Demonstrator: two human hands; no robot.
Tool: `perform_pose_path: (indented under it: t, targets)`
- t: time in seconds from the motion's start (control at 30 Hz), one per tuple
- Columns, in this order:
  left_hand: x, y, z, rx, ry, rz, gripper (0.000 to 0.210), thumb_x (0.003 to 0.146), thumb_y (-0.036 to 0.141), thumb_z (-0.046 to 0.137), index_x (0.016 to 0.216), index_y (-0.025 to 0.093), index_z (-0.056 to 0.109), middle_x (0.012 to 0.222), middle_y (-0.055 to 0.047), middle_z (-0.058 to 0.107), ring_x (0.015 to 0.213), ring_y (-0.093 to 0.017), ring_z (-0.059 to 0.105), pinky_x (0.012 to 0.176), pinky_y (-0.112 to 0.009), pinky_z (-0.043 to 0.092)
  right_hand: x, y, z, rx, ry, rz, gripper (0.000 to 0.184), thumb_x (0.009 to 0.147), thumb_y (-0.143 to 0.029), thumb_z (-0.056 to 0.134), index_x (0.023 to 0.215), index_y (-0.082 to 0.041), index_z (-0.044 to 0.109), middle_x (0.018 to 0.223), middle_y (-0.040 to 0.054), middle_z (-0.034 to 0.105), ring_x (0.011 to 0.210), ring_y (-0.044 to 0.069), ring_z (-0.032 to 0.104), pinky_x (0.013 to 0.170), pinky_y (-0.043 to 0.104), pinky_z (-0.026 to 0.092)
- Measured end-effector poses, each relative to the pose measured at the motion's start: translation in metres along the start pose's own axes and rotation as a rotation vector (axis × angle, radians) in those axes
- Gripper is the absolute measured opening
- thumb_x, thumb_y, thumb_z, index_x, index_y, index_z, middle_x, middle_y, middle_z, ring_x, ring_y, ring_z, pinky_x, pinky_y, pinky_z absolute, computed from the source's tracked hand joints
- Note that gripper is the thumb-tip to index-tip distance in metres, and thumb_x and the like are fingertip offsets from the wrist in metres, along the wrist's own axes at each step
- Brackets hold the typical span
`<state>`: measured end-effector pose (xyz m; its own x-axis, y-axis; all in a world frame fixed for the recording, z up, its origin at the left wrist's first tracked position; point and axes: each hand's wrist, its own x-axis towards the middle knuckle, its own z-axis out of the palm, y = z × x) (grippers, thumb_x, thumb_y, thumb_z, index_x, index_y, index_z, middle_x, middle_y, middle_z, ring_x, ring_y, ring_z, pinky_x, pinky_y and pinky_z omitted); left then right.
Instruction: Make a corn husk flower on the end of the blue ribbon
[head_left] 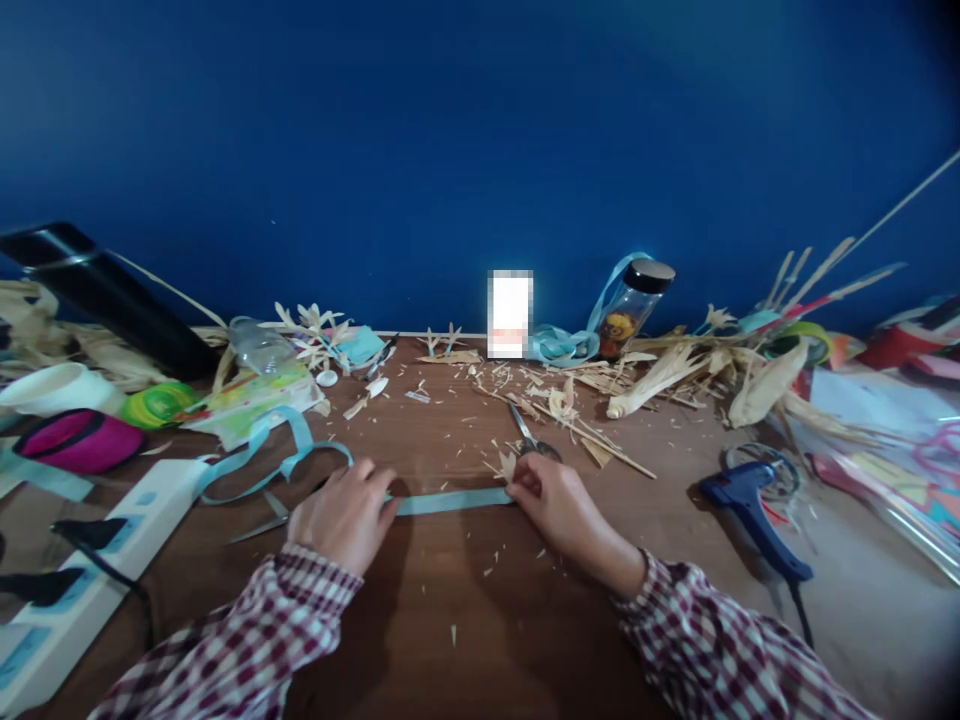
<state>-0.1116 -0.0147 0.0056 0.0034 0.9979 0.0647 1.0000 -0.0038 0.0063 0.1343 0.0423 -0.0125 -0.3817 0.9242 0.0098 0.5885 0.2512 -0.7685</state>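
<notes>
A light blue ribbon (454, 502) is stretched low over the brown table between my two hands. My left hand (345, 515) pinches it on the left, and the rest of the ribbon loops away behind that hand. The ribbon's right end is held between the fingertips of my right hand (559, 505). Just behind the right fingers is a pale dried-husk piece with pointed tips (505, 464); I cannot tell whether they touch it. Metal scissors (270, 520) lie partly hidden beside my left hand. A second metal-bladed tool (523, 422) lies behind my right hand, its handle partly covered.
A white power strip (90, 585) with plugs lies at left, near a leaning black flask (112, 295). A blue glue gun (761, 515) with its cord is at right. Husk scraps (559, 400) and a jar (634, 305) stand towards the blue wall.
</notes>
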Motion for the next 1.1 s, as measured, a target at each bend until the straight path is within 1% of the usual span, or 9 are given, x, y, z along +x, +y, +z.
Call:
perform_pose_path:
  t: [0.07,0.1,0.2,0.3,0.47,0.63,0.77,0.9,1.1]
  targets:
    - [-0.002,0.018,-0.001,0.003,0.182,0.102,0.022,0.084,0.024,0.052,0.104,0.020,0.061,0.100,-0.010,0.064,0.094,-0.027,0.057,0.077,-0.039,0.044,0.002,0.000,0.006,-0.050,0.005,0.010,0.005,0.075,-0.016,0.056,0.072,-0.019,0.055,0.067,0.0014,0.065,0.062,0.016,0.060,0.057,0.024,0.041]
    - [-0.003,0.029,-0.001,-0.042,0.222,0.189,0.021,0.086,0.021,0.049,0.104,0.019,0.060,0.104,-0.010,0.063,0.096,-0.026,0.055,0.079,-0.040,0.045,0.002,-0.001,0.007,-0.066,0.009,0.019,0.005,0.075,-0.016,0.056,0.072,-0.020,0.054,0.066,0.0011,0.065,0.061,0.016,0.059,0.057,0.024,0.041]
    - [-0.005,0.061,0.003,-0.203,0.161,0.411,0.016,0.089,0.020,0.046,0.091,0.017,0.062,0.093,-0.007,0.064,0.086,-0.022,0.057,0.076,-0.036,0.048,0.001,-0.002,0.008,-0.078,0.011,0.031,0.006,0.074,-0.015,0.056,0.073,-0.020,0.053,0.064,0.0007,0.064,0.059,0.016,0.059,0.054,0.023,0.040]
    - [-0.003,0.079,0.013,-0.269,0.103,0.449,0.018,0.088,0.019,0.048,0.103,0.017,0.058,0.100,-0.007,0.063,0.092,-0.022,0.057,0.079,-0.036,0.049,0.000,-0.002,0.007,-0.074,0.008,0.041,0.007,0.074,-0.014,0.056,0.077,-0.019,0.052,0.065,0.0009,0.065,0.059,0.016,0.060,0.054,0.023,0.040]
    - [0.005,0.080,0.031,-0.252,0.030,0.467,0.017,0.085,0.024,0.053,0.099,0.016,0.059,0.097,-0.008,0.063,0.091,-0.023,0.057,0.079,-0.038,0.050,-0.001,0.003,0.007,-0.069,0.042,0.020,0.020,0.076,-0.014,0.055,0.093,-0.020,0.048,0.068,0.0002,0.066,0.062,0.016,0.062,0.057,0.023,0.041]
    - [0.001,0.081,0.040,-0.179,0.120,0.478,0.031,0.082,0.031,0.059,0.107,0.013,0.059,0.105,-0.011,0.060,0.099,-0.027,0.054,0.089,-0.043,0.044,-0.001,0.003,0.006,-0.245,0.045,0.016,0.028,0.075,-0.014,0.057,0.099,-0.021,0.044,0.069,-0.0004,0.066,0.064,0.019,0.063,0.058,0.025,0.039]
    - [-0.004,0.084,0.041,-0.162,0.116,0.498,0.032,0.081,0.037,0.060,0.102,0.012,0.062,0.101,-0.010,0.060,0.097,-0.027,0.054,0.090,-0.043,0.044,-0.002,-0.002,0.005,-0.343,0.011,0.024,0.024,0.078,-0.016,0.057,0.096,-0.023,0.044,0.070,-0.0012,0.066,0.064,0.019,0.063,0.055,0.024,0.035]
    - [-0.005,0.085,0.038,-0.177,0.079,0.477,0.043,0.080,0.040,0.061,0.114,0.013,0.057,0.095,-0.009,0.060,0.089,-0.026,0.054,0.081,-0.042,0.046,-0.004,-0.004,0.004,-0.387,0.001,0.028,0.018,0.078,-0.016,0.056,0.091,-0.023,0.046,0.067,-0.0018,0.064,0.061,0.017,0.061,0.053,0.024,0.031]
    - [-0.005,0.082,0.032,-0.235,-0.004,0.456,0.036,0.081,0.035,0.060,0.111,0.016,0.057,0.098,-0.008,0.059,0.091,-0.026,0.053,0.077,-0.041,0.048,-0.004,-0.003,0.005,-0.467,-0.019,-0.016,0.004,0.083,-0.020,0.053,0.081,-0.023,0.055,0.072,0.0007,0.066,0.065,0.017,0.061,0.055,0.024,0.032]
